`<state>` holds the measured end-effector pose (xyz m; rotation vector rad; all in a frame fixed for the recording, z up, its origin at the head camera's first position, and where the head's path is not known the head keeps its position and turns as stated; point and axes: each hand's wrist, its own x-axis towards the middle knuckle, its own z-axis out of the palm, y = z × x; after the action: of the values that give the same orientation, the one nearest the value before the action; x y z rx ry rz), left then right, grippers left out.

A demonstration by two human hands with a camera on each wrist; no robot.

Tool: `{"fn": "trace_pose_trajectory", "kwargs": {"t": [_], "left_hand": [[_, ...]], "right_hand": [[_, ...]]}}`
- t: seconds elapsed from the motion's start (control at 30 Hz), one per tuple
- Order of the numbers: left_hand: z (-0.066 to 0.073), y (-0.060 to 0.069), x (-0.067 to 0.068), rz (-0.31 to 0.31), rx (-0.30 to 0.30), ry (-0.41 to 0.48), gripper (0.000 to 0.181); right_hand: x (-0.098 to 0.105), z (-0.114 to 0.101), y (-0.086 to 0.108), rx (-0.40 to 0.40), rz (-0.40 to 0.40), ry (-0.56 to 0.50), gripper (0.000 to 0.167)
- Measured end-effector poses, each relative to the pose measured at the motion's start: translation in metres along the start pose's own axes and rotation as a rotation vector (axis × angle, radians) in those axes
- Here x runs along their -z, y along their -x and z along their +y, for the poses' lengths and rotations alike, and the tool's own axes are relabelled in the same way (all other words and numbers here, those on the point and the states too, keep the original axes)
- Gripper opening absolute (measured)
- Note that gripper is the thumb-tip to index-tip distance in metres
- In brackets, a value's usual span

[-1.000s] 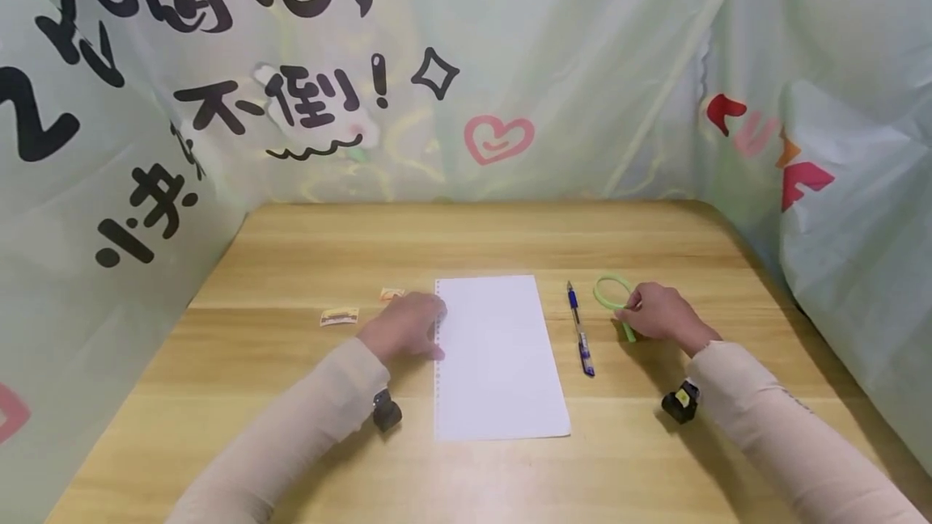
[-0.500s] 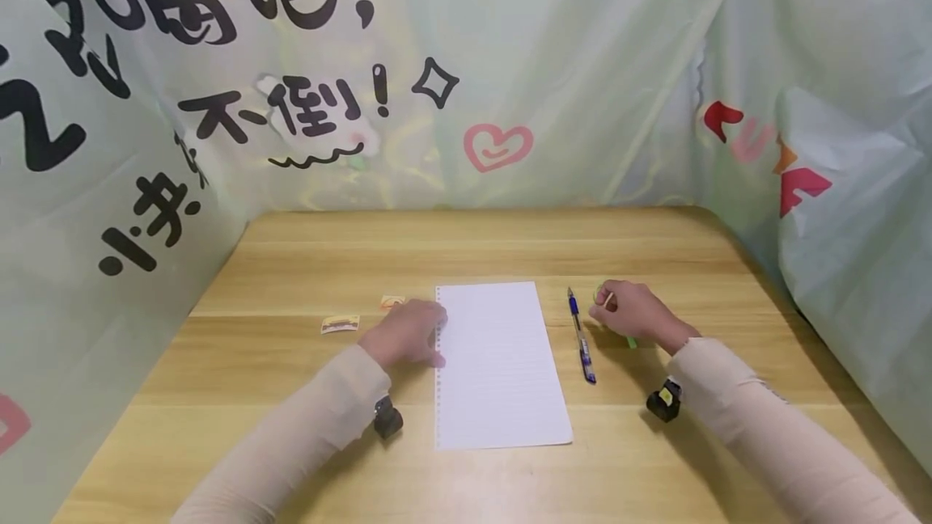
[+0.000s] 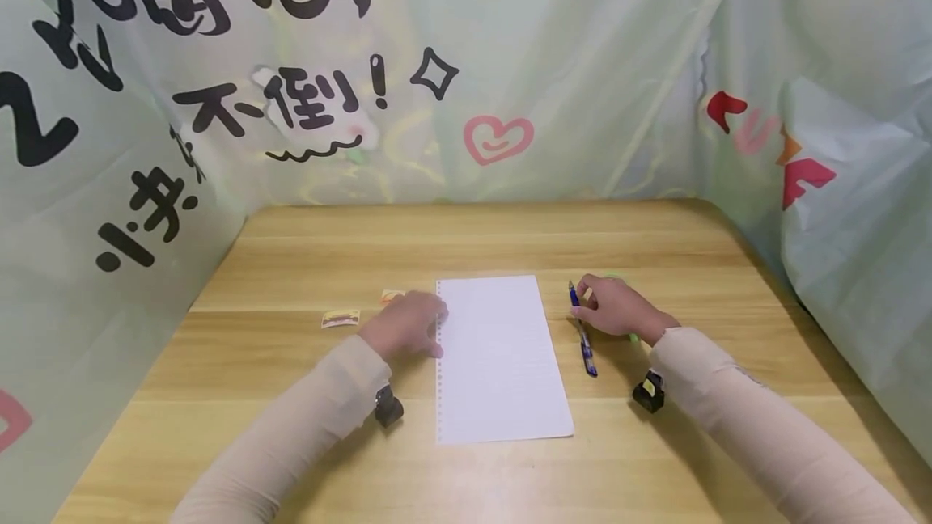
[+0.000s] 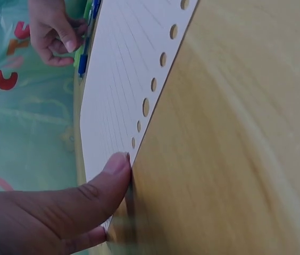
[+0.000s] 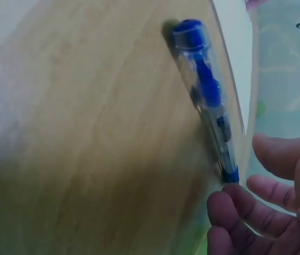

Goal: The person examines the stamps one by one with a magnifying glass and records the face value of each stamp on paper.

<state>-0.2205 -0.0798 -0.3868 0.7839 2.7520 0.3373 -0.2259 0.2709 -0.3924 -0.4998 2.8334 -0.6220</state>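
Observation:
A lined sheet of paper [image 3: 502,370] with punched holes lies on the table. My left hand [image 3: 406,326] rests at its left edge; in the left wrist view the thumb [image 4: 115,164] touches the paper's holed margin. To the right of the sheet lies a clear pen [image 3: 586,346] with blue ends. Over its upper part is my right hand [image 3: 617,307]. The right wrist view has the fingers bent near the blue tip of the pen [image 5: 214,106], with the thumb apart from them. Behind this hand, a light green loop with a straight tail [image 3: 634,338] is mostly hidden.
Two small printed paper pieces lie left of the sheet: one in plain sight [image 3: 340,319], the other partly behind my left hand. A printed fabric backdrop [image 3: 568,87] rises behind and beside the wooden table [image 3: 291,257].
My right hand has moved left from the green loop to the pen, and the loop stays on the table. My left hand keeps its place at the paper's edge.

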Motion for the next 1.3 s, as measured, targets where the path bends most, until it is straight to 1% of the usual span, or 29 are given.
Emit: {"fn": "trace_pose_trajectory", "kwargs": {"t": [0.13, 0.23, 0.37, 0.53, 0.6, 0.63, 0.77, 0.93, 1.13, 1.3], "left_hand": [[-0.001, -0.001, -0.001, -0.003, -0.007, 0.004, 0.036], [-0.002, -0.002, -0.002, -0.004, -0.005, 0.0, 0.038], [-0.002, -0.001, -0.003, 0.001, 0.001, -0.005, 0.043], [-0.003, 0.001, -0.005, -0.022, -0.006, -0.001, 0.038], [-0.003, 0.001, -0.006, -0.015, -0.015, -0.005, 0.037], [-0.003, 0.001, -0.006, -0.003, -0.019, -0.006, 0.037], [-0.004, -0.002, -0.005, 0.025, -0.032, -0.007, 0.038], [-0.002, -0.002, -0.004, 0.01, -0.031, -0.019, 0.037], [0.0, -0.001, -0.001, 0.009, -0.036, -0.022, 0.037], [0.002, 0.0, 0.001, -0.003, -0.035, -0.036, 0.037]], "right_hand": [[-0.003, -0.002, -0.003, 0.016, 0.013, 0.04, 0.032], [-0.005, -0.005, -0.003, 0.008, 0.019, 0.045, 0.034], [-0.009, -0.009, -0.004, -0.014, 0.032, 0.039, 0.037], [-0.014, -0.01, -0.004, -0.042, -0.006, 0.002, 0.04], [-0.014, -0.01, -0.003, -0.051, -0.01, -0.008, 0.041], [-0.013, -0.01, -0.004, -0.057, -0.001, -0.009, 0.041], [-0.009, -0.011, -0.004, -0.043, 0.021, 0.001, 0.04], [-0.005, -0.011, -0.004, -0.005, 0.025, -0.008, 0.038], [0.001, -0.013, -0.004, -0.011, 0.022, -0.049, 0.036], [0.005, -0.017, -0.004, 0.016, 0.01, -0.093, 0.037]]}}
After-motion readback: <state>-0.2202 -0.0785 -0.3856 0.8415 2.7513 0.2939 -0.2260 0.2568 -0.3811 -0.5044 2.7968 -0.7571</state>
